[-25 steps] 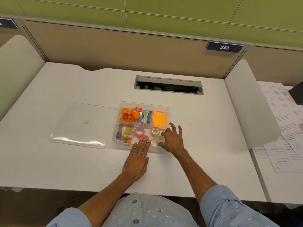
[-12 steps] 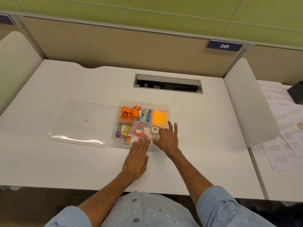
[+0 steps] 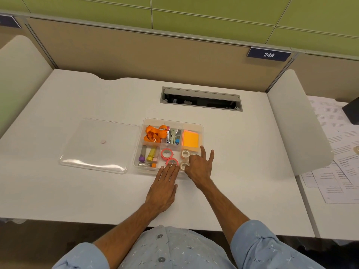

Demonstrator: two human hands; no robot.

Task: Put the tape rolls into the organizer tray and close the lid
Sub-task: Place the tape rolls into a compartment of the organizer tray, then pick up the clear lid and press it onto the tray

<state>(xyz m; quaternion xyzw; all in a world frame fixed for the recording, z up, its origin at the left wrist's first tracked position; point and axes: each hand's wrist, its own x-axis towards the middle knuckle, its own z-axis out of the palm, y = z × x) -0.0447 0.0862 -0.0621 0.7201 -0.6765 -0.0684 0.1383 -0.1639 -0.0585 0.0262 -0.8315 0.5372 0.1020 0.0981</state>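
Observation:
The clear organizer tray (image 3: pixel 201 133) sits mid-desk with no lid on it. Its front middle compartments hold two pink tape rolls (image 3: pixel 167 153) (image 3: pixel 172 162) and two white tape rolls (image 3: pixel 185 153) (image 3: pixel 183 165). My right hand (image 3: pixel 200 168) is over the tray's front right corner. Its thumb and forefinger pinch the front white roll, the other fingers are spread, and it hides whatever lies beneath. My left hand (image 3: pixel 164 188) lies flat on the desk, its fingertips at the tray's front edge by the front pink roll. The clear lid (image 3: pixel 99 144) lies flat to the left of the tray.
The tray also holds an orange lanyard (image 3: pixel 154 133), a stapler (image 3: pixel 172 136), orange sticky notes (image 3: pixel 190 139) and markers (image 3: pixel 151 155). An open cable slot (image 3: pixel 201 99) lies behind. A white divider (image 3: pixel 297 121) stands to the right, with papers (image 3: pixel 342 152) beyond it.
My right hand has slid left over the white rolls and drawn its thumb and forefinger in around the front one. My left hand has stayed put.

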